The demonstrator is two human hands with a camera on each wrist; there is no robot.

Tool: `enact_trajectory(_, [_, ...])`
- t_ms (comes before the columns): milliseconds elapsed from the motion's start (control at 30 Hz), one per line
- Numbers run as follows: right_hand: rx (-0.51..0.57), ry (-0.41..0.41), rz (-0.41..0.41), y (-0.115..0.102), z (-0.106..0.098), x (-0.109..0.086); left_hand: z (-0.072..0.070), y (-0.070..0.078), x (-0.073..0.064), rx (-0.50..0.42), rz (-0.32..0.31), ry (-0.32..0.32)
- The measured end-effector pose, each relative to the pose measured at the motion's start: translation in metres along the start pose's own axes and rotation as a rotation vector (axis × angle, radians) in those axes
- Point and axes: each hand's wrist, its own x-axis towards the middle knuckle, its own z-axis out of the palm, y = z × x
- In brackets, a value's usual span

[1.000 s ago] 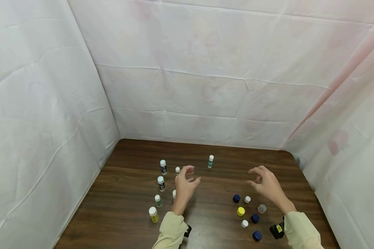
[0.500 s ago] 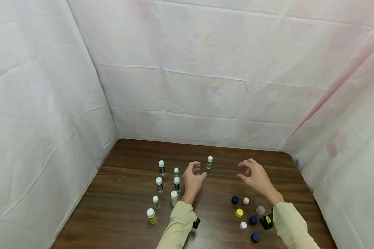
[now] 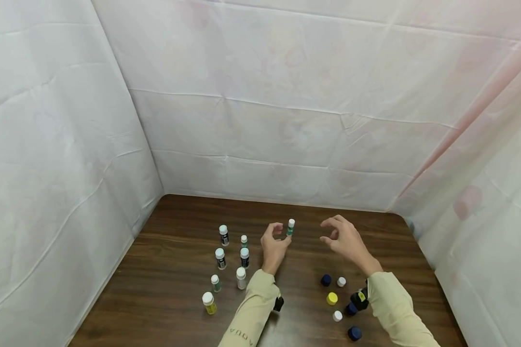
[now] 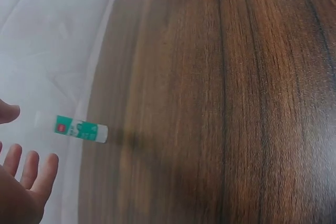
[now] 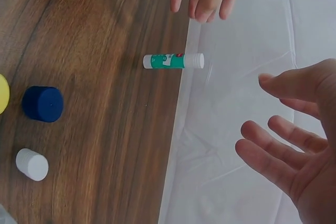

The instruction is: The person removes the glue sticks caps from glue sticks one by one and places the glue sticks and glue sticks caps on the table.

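Observation:
A slim green-labelled glue stick point(image 3: 290, 230) with a white cap stands upright towards the back of the table. Just left of it is my left hand point(image 3: 274, 248), thumb and fingers parted around an open gap. In the left wrist view the fingers lie close to the glue stick point(image 4: 77, 128), and I see no grip on it. My right hand point(image 3: 346, 241) hovers to the right of the stick, its fingers loosely bent with nothing between them. The right wrist view shows the glue stick point(image 5: 168, 61) apart from both hands.
Several white-capped glue sticks stand at left, among them a yellow one point(image 3: 210, 303) and a dark-labelled one point(image 3: 221, 259). Loose caps lie at right, including a yellow cap point(image 3: 332, 299) and a navy cap point(image 3: 354, 333). White cloth point(image 3: 260, 125) hangs behind the table.
My left hand has moved right, up to the green glue stick. My right hand has moved left towards it. The glue stick still stands upright at the back.

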Motion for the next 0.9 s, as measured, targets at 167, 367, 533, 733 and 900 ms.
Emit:
enact_trajectory(167, [0.001, 0.004, -0.039, -0.003, 0.003, 0.007, 0.006, -0.010, 0.004, 0.000, 0.007, 0.003])
enact_trajectory(367, [0.019, -0.011, -0.044, -0.009, 0.008, 0.016, 0.010, -0.020, 0.010, -0.013, -0.007, -0.006])
enact_trajectory(533, [0.032, -0.033, -0.035, -0.013, 0.014, 0.021, 0.012, -0.026, 0.012, -0.036, -0.018, -0.012])
enact_trajectory(733, [0.040, -0.040, -0.013, -0.015, 0.021, 0.026, 0.015, -0.035, 0.014, -0.012, -0.020, -0.022])
enact_trajectory(900, [0.054, -0.059, 0.009, -0.018, 0.027, 0.033, 0.016, -0.038, 0.018, 0.017, -0.039, -0.037])
